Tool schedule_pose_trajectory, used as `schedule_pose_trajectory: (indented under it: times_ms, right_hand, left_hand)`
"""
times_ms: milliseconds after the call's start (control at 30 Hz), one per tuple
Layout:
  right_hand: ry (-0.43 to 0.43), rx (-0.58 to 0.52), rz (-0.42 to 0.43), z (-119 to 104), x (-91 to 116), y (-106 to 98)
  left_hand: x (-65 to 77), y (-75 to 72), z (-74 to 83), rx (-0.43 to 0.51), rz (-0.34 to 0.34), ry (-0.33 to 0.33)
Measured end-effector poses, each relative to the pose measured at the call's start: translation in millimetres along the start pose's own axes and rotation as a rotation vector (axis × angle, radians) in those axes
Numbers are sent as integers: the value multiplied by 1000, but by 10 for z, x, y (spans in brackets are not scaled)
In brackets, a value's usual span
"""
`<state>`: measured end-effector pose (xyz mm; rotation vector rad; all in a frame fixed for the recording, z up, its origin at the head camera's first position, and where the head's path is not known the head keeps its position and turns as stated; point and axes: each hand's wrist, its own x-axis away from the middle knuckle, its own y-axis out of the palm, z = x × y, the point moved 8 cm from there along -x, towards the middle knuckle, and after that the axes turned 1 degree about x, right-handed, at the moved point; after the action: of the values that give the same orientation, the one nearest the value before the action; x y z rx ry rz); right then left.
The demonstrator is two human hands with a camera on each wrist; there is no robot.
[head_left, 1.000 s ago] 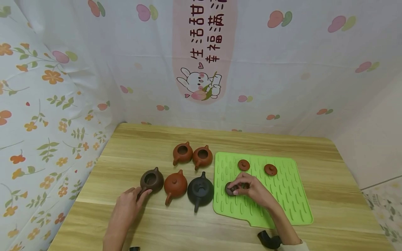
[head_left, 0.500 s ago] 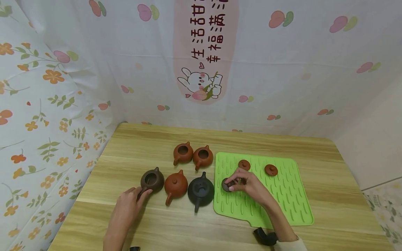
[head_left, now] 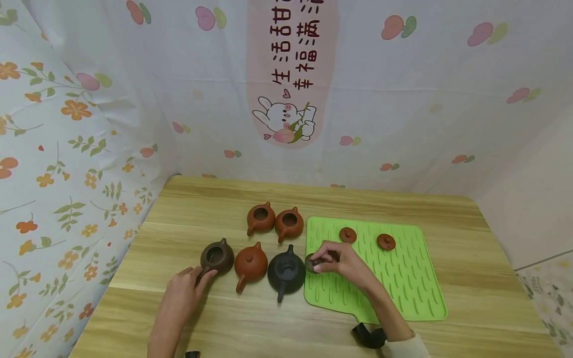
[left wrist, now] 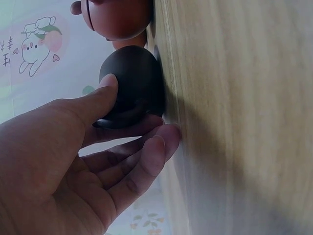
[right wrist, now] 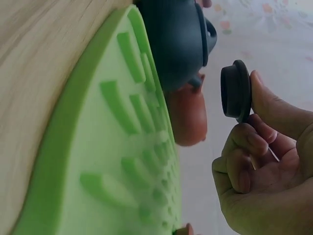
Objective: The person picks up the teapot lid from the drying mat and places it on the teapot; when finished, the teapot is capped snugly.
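Note:
My left hand [head_left: 182, 293] grips the handle of a dark brown lidless teapot [head_left: 217, 257] that stands at the left of the table. In the left wrist view the thumb lies against that pot's dark side. Between thumb and fingers my right hand [head_left: 342, 261] pinches a dark brown teapot lid [right wrist: 235, 91], raised above the mat, its inner rim showing in the right wrist view. From the head view this hand is beside a black teapot [head_left: 286, 283] with its lid on. Between the two dark pots sits an orange-brown lidded teapot [head_left: 250, 268].
Two lidless reddish teapots, a left one [head_left: 261, 226] and a right one [head_left: 289, 229], stand behind. A green ribbed mat [head_left: 403, 288] bears two reddish lids, one [head_left: 347, 235] nearer the hand and another [head_left: 386, 242] farther right. A patterned cloth [head_left: 201, 149] hangs behind the table.
My right hand has lifted the dark brown lid off the mat and moved left with it, up to the black teapot. My left hand has stayed on the brown pot's handle.

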<state>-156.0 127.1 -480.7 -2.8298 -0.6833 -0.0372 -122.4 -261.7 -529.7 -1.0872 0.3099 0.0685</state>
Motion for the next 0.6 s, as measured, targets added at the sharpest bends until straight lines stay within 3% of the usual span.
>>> schedule_pose_trajectory:
  times_ms: [200,400,600]
  right_hand:
    - [28,2,-16,-58,-55,94]
    - [-11,46,-33,-175,-125,200]
    - [-20,45,-46,-263,-200,346]
  left_hand:
    - [-13,-32,44,-12,1,6]
    - [-19,-132,137,29,26,13]
    - [-7,-48,49,6,11,20]
